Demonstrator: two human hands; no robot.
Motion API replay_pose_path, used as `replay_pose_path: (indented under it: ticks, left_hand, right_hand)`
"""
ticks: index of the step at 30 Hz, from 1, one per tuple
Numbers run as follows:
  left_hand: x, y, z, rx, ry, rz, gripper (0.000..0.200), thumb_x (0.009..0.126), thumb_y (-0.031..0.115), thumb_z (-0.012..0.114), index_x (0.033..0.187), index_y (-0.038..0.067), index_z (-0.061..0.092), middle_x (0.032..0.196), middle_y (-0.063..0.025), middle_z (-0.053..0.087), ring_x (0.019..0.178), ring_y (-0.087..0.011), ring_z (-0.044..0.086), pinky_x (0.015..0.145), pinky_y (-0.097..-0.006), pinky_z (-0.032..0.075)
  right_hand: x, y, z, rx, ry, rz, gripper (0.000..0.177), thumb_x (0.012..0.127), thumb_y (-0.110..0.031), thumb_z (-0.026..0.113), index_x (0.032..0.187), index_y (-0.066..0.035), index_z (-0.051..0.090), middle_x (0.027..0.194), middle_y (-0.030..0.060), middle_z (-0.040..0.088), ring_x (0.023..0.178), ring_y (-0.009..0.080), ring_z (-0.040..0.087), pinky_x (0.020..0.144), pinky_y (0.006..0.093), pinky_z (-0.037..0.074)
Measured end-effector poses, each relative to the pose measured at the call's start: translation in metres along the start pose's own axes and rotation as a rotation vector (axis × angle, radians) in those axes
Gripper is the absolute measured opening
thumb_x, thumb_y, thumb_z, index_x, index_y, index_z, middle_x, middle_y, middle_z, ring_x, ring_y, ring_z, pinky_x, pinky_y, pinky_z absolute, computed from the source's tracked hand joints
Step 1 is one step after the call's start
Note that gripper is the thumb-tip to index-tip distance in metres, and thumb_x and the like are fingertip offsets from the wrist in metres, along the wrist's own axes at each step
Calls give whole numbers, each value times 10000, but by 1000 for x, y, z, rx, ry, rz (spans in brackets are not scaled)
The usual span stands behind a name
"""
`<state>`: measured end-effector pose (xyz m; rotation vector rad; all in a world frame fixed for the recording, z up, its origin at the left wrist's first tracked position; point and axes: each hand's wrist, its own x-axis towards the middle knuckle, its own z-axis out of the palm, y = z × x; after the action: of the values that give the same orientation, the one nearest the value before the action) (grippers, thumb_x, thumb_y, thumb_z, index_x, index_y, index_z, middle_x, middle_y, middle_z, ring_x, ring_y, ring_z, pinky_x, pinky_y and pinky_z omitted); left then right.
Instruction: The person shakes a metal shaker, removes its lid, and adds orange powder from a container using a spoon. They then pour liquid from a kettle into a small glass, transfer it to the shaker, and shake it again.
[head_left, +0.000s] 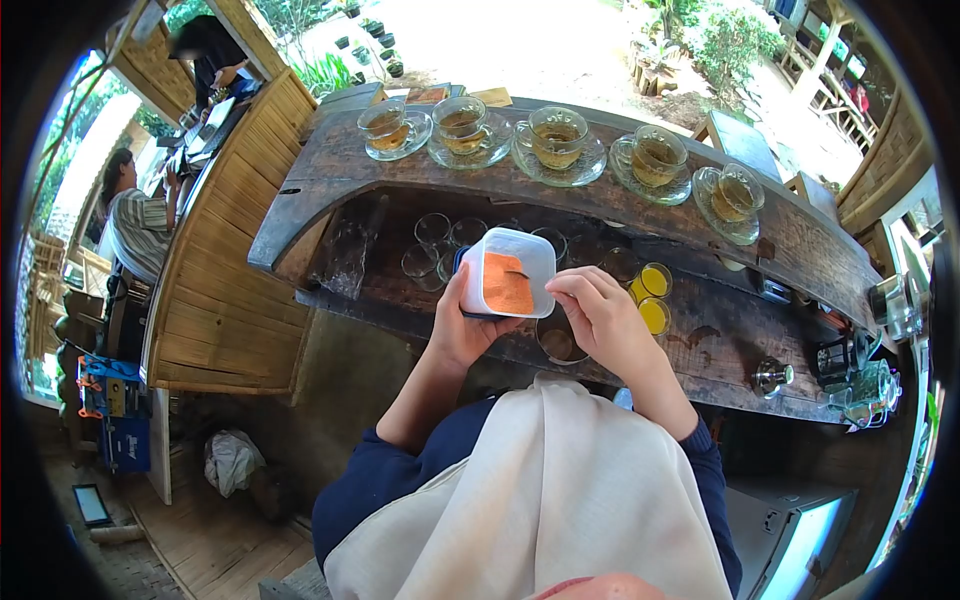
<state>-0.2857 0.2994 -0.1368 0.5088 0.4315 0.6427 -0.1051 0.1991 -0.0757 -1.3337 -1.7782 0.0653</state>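
Hand holds tub; box perhaps lettered

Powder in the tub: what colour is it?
Orange; the powder shows best in the head view, the only one here.

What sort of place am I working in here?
Probably a small open-air café or drinks stall. Five glass cups on saucers line a wooden counter, clear glasses stand on a lower level, and greenery shows outdoors beyond.

White tub in left hand
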Motion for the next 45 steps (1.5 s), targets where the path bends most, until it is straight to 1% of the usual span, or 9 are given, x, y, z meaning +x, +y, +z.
replay_pose_path:
  ticks: [6, 12, 14, 18, 24, 27, 33, 38, 45]
  left_hand:
    - [1, -7, -4, -27, -20, -4, 626, 947, 545, 328, 1341, 62, 388, 1249, -165, 525, 1097, -294, 580, 841, -461, 544]
    - [-3, -10, 2, -19, -14, -31, 601, 931, 534, 375, 1346, 99, 387, 1272, -138, 503, 1135, -285, 545, 872, -447, 514]
    - [-3, -8, 0, -25, -21, -34, 602, 929, 537, 378, 1345, 101, 388, 1269, -136, 504, 1134, -282, 545, 865, -439, 518]
    - [-7, -5, 5, -39, 8, -28, 610, 941, 548, 348, 1339, 90, 403, 1242, -145, 527, 1079, -287, 583, 832, -456, 546]
    - [-4, -1, -2, -80, -9, -10, 617, 926, 552, 382, 1339, 94, 397, 1257, -136, 511, 1111, -283, 557, 850, -438, 527]
    - [-3, 0, -6, -101, -47, -18, 622, 928, 549, 378, 1340, 83, 393, 1257, -148, 510, 1114, -290, 557, 857, -450, 526]
    - [-4, 0, -3, -120, -110, -10, 618, 937, 543, 355, 1341, 77, 388, 1256, -155, 513, 1099, -294, 571, 865, -454, 528]
    - [-7, 2, 1, -92, -126, -11, 610, 943, 538, 338, 1347, 84, 385, 1256, -145, 520, 1091, -283, 578, 846, -429, 538]
    - [-7, -2, -1, -105, -115, -33, 664, 941, 568, 313, 1360, 56, 372, 1286, -173, 496, 1141, -319, 552, 858, -478, 536]
  right_hand:
    - [-1, -14, -6, 161, -49, 40, 133, 823, -3, 611, 941, -41, 563, 864, 110, 619, 811, 289, 621, 694, 352, 512]
    - [3, -15, 9, 318, 28, 83, 132, 823, 15, 609, 946, -31, 594, 855, 125, 626, 774, 299, 633, 665, 347, 517]
    - [11, -12, 11, 237, 57, -24, 143, 821, 15, 611, 956, -28, 595, 861, 125, 633, 781, 301, 637, 663, 349, 519]
    - [21, -2, 9, 177, 88, -44, 136, 819, 3, 615, 949, -30, 594, 867, 119, 634, 798, 298, 635, 671, 354, 522]
    - [16, -5, 0, -50, -49, -158, 120, 804, 7, 611, 910, -42, 579, 829, 110, 618, 817, 272, 629, 749, 361, 504]
    - [12, -16, 0, -9, -58, -107, 133, 793, 6, 615, 908, -45, 573, 802, 101, 610, 793, 263, 626, 758, 355, 491]
    - [10, -30, 4, 104, 20, -121, 175, 766, 3, 643, 922, -41, 578, 806, 111, 616, 719, 273, 617, 664, 344, 499]
    - [6, -29, 16, 247, 97, 107, 197, 794, 21, 638, 983, -23, 605, 863, 132, 644, 687, 244, 643, 577, 297, 506]
    - [16, -10, 17, 231, 123, 76, 168, 819, 9, 630, 984, -22, 622, 888, 136, 652, 716, 261, 651, 624, 307, 522]
